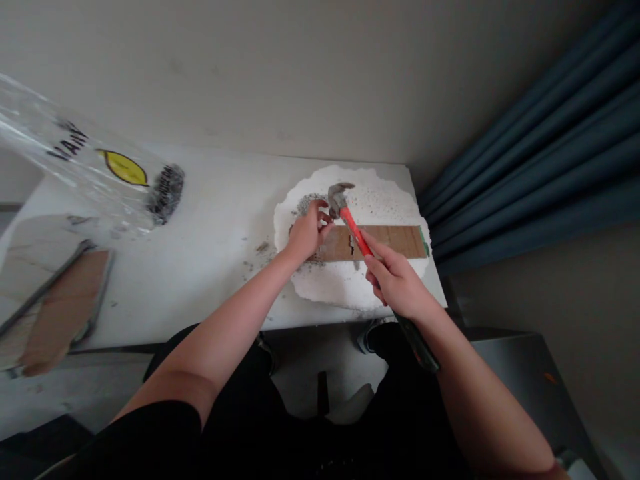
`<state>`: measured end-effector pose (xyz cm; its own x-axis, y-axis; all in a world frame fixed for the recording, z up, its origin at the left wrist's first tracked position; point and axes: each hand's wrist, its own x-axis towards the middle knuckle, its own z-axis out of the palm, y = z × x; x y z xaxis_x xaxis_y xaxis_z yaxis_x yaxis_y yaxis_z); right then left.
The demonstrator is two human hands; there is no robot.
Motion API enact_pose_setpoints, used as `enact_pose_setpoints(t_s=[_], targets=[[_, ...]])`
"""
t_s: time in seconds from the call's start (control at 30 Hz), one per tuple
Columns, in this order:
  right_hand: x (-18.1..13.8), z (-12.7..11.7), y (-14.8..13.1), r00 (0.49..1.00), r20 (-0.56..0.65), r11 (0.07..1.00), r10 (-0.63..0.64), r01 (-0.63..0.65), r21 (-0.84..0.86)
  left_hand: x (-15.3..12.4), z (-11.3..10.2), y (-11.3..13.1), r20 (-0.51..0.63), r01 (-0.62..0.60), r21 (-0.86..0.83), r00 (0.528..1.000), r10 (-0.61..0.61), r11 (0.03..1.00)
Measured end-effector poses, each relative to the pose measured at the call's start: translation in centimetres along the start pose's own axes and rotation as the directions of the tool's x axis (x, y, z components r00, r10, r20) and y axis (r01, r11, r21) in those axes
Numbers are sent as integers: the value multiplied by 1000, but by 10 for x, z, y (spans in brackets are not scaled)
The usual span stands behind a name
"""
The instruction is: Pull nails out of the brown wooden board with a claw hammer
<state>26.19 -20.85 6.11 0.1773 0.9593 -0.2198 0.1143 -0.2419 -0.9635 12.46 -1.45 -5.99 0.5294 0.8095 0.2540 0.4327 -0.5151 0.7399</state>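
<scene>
Gripping hammer (350, 220) right hand (397, 280); bag (95, 170) contents unclear.

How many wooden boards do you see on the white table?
2. One wooden board lies on the white foam sheet under the hammer, between the left hand and right hand. Another board lies at the table's left end. Others may be out of view.
</scene>
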Motion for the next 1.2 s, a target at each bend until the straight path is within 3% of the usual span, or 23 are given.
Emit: enact_pose_setpoints(t_s=[0.43, 0.83, 1.2], targets=[[1, 4, 6, 997, -52, 998, -58, 57, -16, 0, 2, -1, 13, -2, 4, 1000, 2, 1000], [0, 5, 5, 1000, -14, 999, 27, -26, 32, 0, 2, -1, 2, 27, -8, 1000, -27, 1000], [2, 2, 10, 999, -38, 1000, -12, 13, 26, 0, 0, 1, 13, 18, -34, 1000, -17, 999]])
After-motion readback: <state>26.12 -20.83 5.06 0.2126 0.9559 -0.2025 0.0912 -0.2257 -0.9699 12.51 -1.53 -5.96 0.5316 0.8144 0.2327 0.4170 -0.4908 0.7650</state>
